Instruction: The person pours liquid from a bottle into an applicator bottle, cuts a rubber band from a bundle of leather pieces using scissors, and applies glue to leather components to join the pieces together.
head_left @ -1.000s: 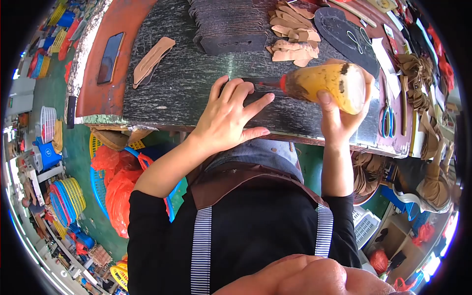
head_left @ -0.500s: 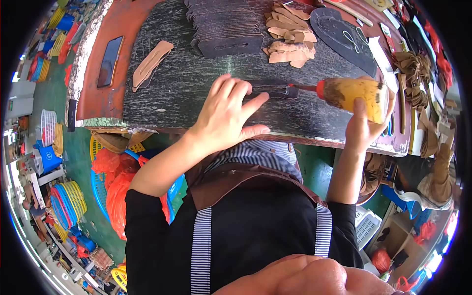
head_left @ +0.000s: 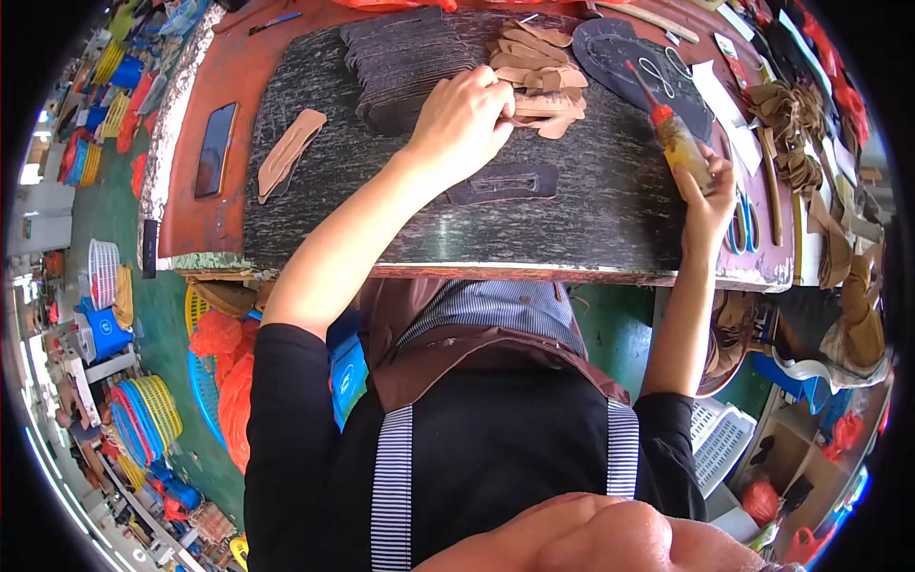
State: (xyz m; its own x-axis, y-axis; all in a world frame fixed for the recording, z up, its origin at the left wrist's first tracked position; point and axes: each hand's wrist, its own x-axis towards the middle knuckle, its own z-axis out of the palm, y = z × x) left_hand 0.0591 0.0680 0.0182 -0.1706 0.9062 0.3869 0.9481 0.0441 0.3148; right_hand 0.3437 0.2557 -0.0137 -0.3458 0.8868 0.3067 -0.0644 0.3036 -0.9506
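Observation:
My left hand (head_left: 464, 119) reaches over the work board, its fingers curled and closed on the left edge of a tan leather piece (head_left: 548, 107) in a loose pile. Its fingertips are partly hidden. Beside that hand lies a stack of dark leather pieces (head_left: 405, 62). Nearer to me, a single dark leather piece (head_left: 505, 184) with a long outlined slot lies flat on the board. My right hand (head_left: 710, 195) is wrapped round a yellowish glue bottle (head_left: 684, 153) with a red cap and thin nozzle, tilted with the nozzle pointing up and away.
On the left are a phone (head_left: 216, 150) and a pair of tan pieces (head_left: 290, 153). A dark sole-shaped piece (head_left: 610, 57) with a loop of cord is at back right. Blue-handled scissors (head_left: 744, 229) lie by my right hand. Baskets and red bags stand below the table.
My left hand has moved from the single dark piece up to the tan pile. The bottle's nozzle has lifted off the dark piece and swung upward, away to the right.

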